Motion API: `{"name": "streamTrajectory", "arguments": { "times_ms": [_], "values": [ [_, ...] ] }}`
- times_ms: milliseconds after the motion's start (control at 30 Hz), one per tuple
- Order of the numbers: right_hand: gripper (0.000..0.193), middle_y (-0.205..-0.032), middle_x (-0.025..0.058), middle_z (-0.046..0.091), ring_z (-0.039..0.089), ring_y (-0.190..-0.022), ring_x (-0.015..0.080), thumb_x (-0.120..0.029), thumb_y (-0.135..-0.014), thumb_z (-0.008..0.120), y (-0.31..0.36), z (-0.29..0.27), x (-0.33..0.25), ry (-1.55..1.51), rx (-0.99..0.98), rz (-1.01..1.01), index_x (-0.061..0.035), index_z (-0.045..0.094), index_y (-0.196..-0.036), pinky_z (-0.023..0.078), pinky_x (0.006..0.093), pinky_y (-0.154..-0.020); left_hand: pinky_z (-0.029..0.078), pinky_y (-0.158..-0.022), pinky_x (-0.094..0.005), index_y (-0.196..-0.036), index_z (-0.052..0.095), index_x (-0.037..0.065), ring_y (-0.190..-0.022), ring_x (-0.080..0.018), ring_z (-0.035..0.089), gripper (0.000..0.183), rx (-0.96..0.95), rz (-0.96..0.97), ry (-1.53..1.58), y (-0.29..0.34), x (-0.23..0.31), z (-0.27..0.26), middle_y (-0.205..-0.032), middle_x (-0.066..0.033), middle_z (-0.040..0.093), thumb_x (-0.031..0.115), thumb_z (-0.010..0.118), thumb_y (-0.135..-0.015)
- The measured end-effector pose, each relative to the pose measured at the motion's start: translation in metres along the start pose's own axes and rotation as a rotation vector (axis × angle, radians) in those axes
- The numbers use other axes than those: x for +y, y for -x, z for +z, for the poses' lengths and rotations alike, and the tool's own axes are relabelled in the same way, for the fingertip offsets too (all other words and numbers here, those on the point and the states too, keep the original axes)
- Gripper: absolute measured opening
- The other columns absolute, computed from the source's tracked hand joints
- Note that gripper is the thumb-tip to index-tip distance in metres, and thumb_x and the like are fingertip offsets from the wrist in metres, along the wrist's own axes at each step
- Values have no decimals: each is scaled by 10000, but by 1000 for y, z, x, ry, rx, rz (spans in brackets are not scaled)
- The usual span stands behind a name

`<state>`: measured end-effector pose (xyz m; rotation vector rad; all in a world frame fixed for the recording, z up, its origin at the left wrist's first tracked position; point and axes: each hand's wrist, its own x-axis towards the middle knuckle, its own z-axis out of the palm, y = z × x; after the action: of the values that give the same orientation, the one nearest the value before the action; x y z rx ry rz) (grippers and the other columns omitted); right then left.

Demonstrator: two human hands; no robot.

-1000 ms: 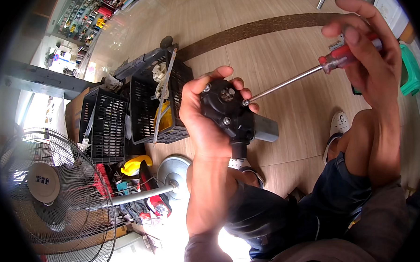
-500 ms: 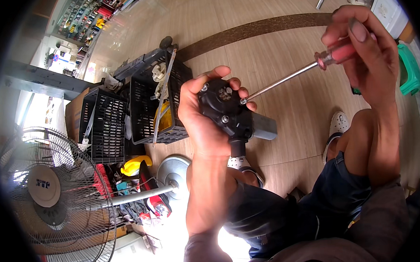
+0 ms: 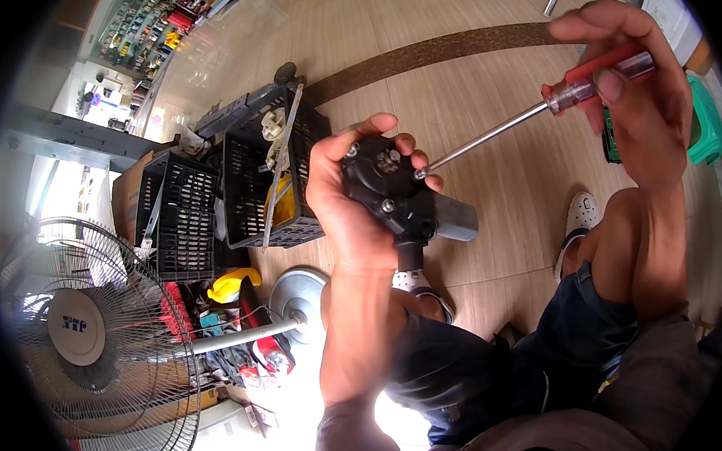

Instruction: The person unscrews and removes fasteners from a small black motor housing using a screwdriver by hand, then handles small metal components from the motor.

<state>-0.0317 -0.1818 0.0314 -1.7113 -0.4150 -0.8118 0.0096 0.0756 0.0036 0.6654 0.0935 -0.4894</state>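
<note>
My left hand (image 3: 336, 214) is wrapped round a black gear motor (image 3: 367, 181) with a grey metal can (image 3: 456, 220) jutting toward the lower right. Bright screws sit around its black housing. A screwdriver (image 3: 494, 134) with a long steel shaft and a clear red handle slants down from the upper right. Its tip rests on a screw at the housing's right edge, close to my left fingertips. My right hand (image 3: 655, 124) holds the handle loosely between thumb and fingers, the fingers partly uncurled so that much of the handle shows.
Black plastic crates (image 3: 285, 229) with parts stand left of my hands. Nearer on the left are a standing fan (image 3: 75, 327) and its round base (image 3: 287, 289), beside a yellow object (image 3: 233, 285) and jumbled tools. A green plastic stool (image 3: 704, 122) is at the far right.
My right fingers have loosened and shifted around the screwdriver's handle, uncovering more of it. The tip stays on the screw. My left hand and the gear motor hold nearly still.
</note>
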Motion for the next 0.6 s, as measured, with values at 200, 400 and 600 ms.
{"name": "streamTrajectory", "arguments": {
  "times_ms": [200,400,600],
  "values": [
    [390,-1099,166,651,473,-531,48,-170,-998,526,3,-12,-16,86,-43,361,64,481,-1307,499,219,-544,498,-659,-424,-1031,619,63,-772,-257,581,404,-2,-1,-4,0,0,-2,-862,-114,586,422,507,-884],
    [353,-1021,133,670,504,-539,45,-166,-1001,542,0,-5,-12,-102,-81,150,54,516,-1276,445,189,-483,497,-661,-424,-1030,619,63,-771,-253,581,406,3,-7,7,0,1,-3,-858,-112,588,425,505,-885],
    [380,-1045,144,654,554,-617,65,-173,-991,548,5,-9,-11,45,-86,164,63,505,-1286,423,203,-489,492,-663,-417,-1031,619,62,-770,-252,578,409,3,-3,1,0,1,-2,-856,-113,591,424,499,-883]
  ]
}}
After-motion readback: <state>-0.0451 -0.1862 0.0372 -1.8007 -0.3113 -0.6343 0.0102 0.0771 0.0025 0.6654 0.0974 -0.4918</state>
